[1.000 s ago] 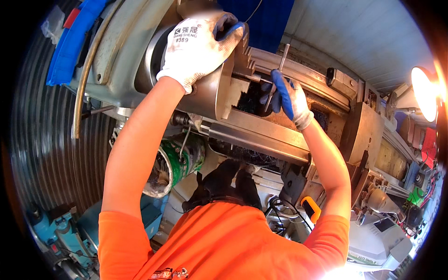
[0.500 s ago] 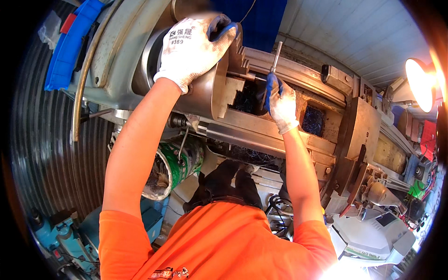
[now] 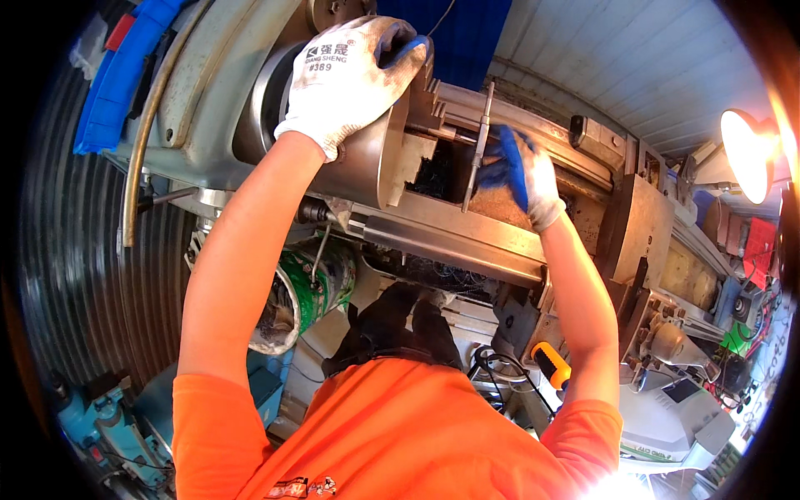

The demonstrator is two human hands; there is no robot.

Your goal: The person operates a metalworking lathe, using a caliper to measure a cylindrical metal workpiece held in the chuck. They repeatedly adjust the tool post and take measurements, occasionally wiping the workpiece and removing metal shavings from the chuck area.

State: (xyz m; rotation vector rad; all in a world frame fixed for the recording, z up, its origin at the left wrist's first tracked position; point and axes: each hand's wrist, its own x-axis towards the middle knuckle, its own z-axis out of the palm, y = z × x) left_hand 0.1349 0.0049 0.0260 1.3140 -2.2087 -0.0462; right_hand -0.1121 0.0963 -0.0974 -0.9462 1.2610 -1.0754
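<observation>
My left hand (image 3: 354,79), in a white glove with a dark palm, grips the top of the lathe chuck (image 3: 367,162) with its thumb by the stepped jaws (image 3: 435,104). To the right of the chuck, a tap wrench (image 3: 481,150) stands with its long steel handle crosswise over the lathe bed, at the end of a thin rod along the chuck's axis. Just right of that handle is my right hand (image 3: 529,175), gloved in white and blue. Its fingers are apart, smeared by motion, and hold nothing I can see.
Dark metal chips lie in the bed gap (image 3: 437,175) below the wrench. The carriage (image 3: 646,233) stands to the right, with a lit lamp (image 3: 744,154) beyond. A green bucket (image 3: 312,287) is below the chuck; a yellow-and-black handle (image 3: 551,364) shows beside my right forearm.
My right hand has let go of the tap wrench handle and moved right. The handle has turned to a different slant. My left hand stays on the chuck.
</observation>
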